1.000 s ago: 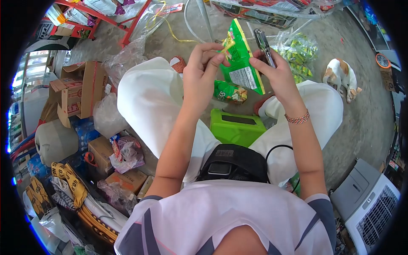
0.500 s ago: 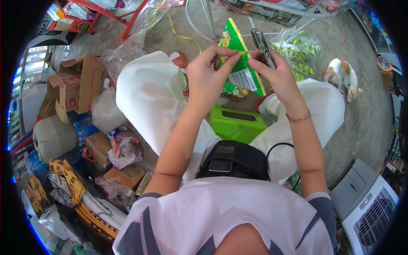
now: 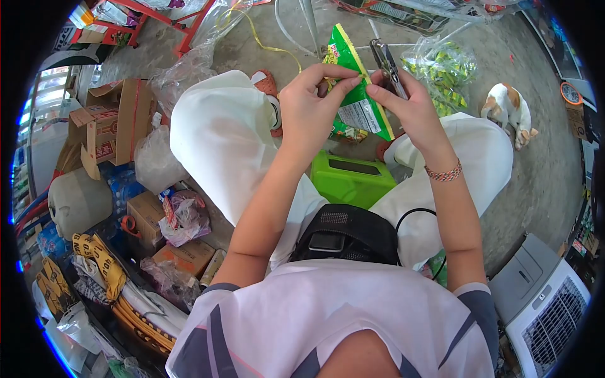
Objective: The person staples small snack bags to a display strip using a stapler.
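Note:
A green and yellow snack packet (image 3: 358,114) hangs tilted between my two hands. With thumb and forefinger pressed together, my left hand (image 3: 309,113) pinches at the packet's middle. My right hand (image 3: 413,104) is closed around a silver, plier-like metal tool (image 3: 388,66), its head pointing up and away. The right thumb and forefinger also meet at the packet, right by the left fingertips. A thin yellow strip (image 3: 268,45) runs across the floor toward my left hand. Below the hands, another green snack packet (image 3: 346,133) shows partly behind the green plastic stool (image 3: 353,183).
A clear bag of small green packets (image 3: 441,69) lies on the floor ahead to the right. A white and brown dog (image 3: 507,110) is beside it. Cardboard boxes (image 3: 120,120), a grey jug (image 3: 79,201) and bags crowd the left. An air cooler (image 3: 545,309) stands at lower right.
My left fingertips have shifted slightly right along the packet, closer to the right fingertips. The tool stays in my right hand.

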The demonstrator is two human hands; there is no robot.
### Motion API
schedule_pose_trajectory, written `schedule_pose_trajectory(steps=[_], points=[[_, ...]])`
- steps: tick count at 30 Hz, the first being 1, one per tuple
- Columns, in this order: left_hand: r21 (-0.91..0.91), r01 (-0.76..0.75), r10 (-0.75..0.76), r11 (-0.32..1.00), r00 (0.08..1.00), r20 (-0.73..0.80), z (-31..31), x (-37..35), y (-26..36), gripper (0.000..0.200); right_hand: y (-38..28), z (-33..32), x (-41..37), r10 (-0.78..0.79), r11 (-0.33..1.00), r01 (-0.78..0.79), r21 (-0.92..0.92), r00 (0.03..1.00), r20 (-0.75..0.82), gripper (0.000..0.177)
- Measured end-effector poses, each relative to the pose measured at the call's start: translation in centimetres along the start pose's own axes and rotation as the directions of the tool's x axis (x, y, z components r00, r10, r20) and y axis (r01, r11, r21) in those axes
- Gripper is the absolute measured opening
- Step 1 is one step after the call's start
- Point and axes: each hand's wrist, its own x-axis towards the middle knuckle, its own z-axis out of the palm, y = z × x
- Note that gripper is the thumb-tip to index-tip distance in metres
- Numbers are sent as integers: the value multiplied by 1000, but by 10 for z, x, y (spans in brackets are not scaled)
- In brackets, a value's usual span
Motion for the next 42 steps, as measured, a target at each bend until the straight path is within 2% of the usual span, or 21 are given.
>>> schedule_pose_trajectory(steps=[4, 7, 10, 13, 16, 19, 22, 25, 28, 31, 34, 37, 42], points=[[-8, -53, 52, 999, 996, -78, 6, 0, -2, 12, 1, 1, 0, 12, 1000, -12, 11, 1000, 1, 26], [200, -203, 222, 958, 972, -78, 4, 0, 1, 11, 2, 1, 0, 4, 1000, -4, 10, 1000, 3, 26], [179, -220, 237, 959, 968, -82, 5, -1, 1, 10, 0, 0, -1, 18, 1000, -18, -12, 1000, -6, 26], [340, -410, 447, 847, 894, -35, 4, 6, -11, 9, 1, 2, -1, -10, 1000, 10, -5, 1000, 3, 25], [508, -522, 594, 685, 804, 24, 2, 8, -11, 10, 2, 3, -1, -26, 999, 27, -21, 999, 18, 25], [530, -555, 622, 640, 780, 66, 3, 7, -9, 12, 3, 4, -1, -52, 998, 53, -42, 999, 10, 25], [483, -547, 592, 684, 803, 72, 4, 5, -11, 12, 6, 5, -2, -91, 969, 83, -234, 996, -22, 24], [373, -373, 393, 850, 919, 25, 3, 0, -3, 10, 7, 7, -2, -100, 964, 91, -251, 995, -23, 24], [325, -269, 270, 907, 962, 43, 0, 0, -1, 9, 4, 7, -3, -84, 964, 77, -255, 996, -17, 24], [219, -280, 277, 935, 960, 45, 3, 1, -5, 8, 3, 6, -3, -73, 954, 66, -292, 997, -14, 24], [234, -356, 367, 905, 930, -1, 5, 2, -6, 8, 6, 5, -1, -80, 957, 72, -282, 997, -18, 24], [185, -259, 255, 948, 966, 48, 2, 1, -6, 10, 6, 6, -1, -86, 963, 76, -260, 996, -26, 24], [9, -65, 65, 998, 998, 0, 3, -2, 2, 20, 2, 6, -2, -116, 907, 100, -408, 993, -14, 25]])
